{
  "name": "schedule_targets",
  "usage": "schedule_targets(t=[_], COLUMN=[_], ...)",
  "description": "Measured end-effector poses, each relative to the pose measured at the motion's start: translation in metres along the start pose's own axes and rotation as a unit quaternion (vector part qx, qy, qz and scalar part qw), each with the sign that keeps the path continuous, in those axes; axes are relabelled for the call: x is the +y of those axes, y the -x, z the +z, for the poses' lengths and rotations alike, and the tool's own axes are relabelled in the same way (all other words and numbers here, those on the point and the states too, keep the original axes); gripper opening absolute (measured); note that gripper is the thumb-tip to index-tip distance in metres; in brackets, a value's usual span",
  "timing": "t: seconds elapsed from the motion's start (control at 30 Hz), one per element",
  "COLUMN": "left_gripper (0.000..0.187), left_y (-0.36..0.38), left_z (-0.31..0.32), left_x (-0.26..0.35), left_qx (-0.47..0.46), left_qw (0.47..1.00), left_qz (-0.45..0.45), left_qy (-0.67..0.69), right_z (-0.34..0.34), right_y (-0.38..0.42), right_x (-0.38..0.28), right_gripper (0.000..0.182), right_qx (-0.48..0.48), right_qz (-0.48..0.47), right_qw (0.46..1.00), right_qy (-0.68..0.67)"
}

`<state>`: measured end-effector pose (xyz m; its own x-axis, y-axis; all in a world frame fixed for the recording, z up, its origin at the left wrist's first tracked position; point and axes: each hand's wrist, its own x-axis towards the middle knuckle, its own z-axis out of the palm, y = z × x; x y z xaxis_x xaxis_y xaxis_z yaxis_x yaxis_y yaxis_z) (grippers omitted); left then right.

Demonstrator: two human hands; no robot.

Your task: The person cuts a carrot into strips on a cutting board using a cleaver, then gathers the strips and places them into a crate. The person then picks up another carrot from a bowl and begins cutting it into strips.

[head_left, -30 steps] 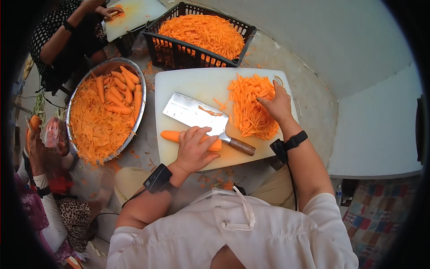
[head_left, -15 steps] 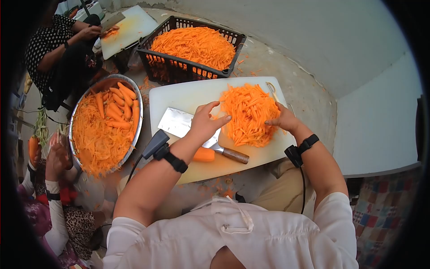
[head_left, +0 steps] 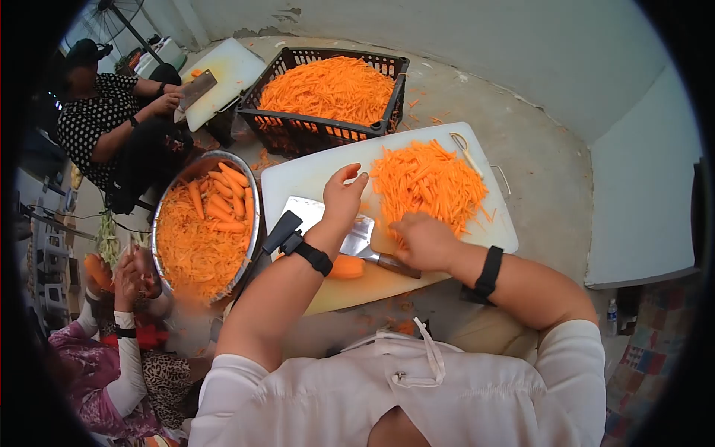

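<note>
A mound of carrot sticks lies on the white cutting board. My left hand hovers just left of the mound, open and holding nothing, its fingers apart. At the mound's near edge, my right hand touches the carrot sticks, back upward, with its fingers loosely bent and apart. A cleaver lies flat on the board under my left wrist, its wooden handle reaching toward my right hand. Beside the handle is a thick piece of peeled carrot, partly hidden by my left forearm. A peeler rests at the board's far right.
Behind the board stands a black crate heaped with shredded carrot. A metal basin at left holds whole carrots and peelings. One co-worker holds a cleaver at another board; another person's hands are near a carrot.
My right hand has moved from the mound's right side to its near edge. My left hand has turned more upright beside it. The view has shifted, showing more of the co-workers.
</note>
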<state>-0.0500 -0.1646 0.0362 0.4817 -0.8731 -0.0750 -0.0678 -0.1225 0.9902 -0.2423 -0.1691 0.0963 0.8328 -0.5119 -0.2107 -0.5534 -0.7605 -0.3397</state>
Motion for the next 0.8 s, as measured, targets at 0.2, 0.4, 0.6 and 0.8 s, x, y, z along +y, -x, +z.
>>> schedule_targets(t=[0.2,0.4,0.6,0.8], left_gripper=[0.029,0.029,0.029,0.027], left_y=[0.026,0.059,0.073,0.078], left_z=[-0.017,-0.035,-0.049,-0.039], left_x=[0.016,0.024,0.05,0.058], left_qx=[0.025,0.056,0.098,0.098], left_qw=[0.999,0.995,0.981,0.982], left_qz=[-0.012,0.0,0.085,0.079], left_qy=[0.037,0.077,0.147,0.138], right_z=[0.067,0.047,0.014,-0.025], right_y=[-0.015,-0.008,0.016,0.064], right_x=[-0.023,-0.032,-0.026,-0.026], right_gripper=[0.06,0.068,0.055,0.035], right_qx=[-0.066,0.015,0.096,0.076], right_qz=[-0.003,0.025,0.027,0.073], right_qw=[0.995,0.999,0.975,0.811], right_qy=[0.08,0.037,-0.2,-0.575])
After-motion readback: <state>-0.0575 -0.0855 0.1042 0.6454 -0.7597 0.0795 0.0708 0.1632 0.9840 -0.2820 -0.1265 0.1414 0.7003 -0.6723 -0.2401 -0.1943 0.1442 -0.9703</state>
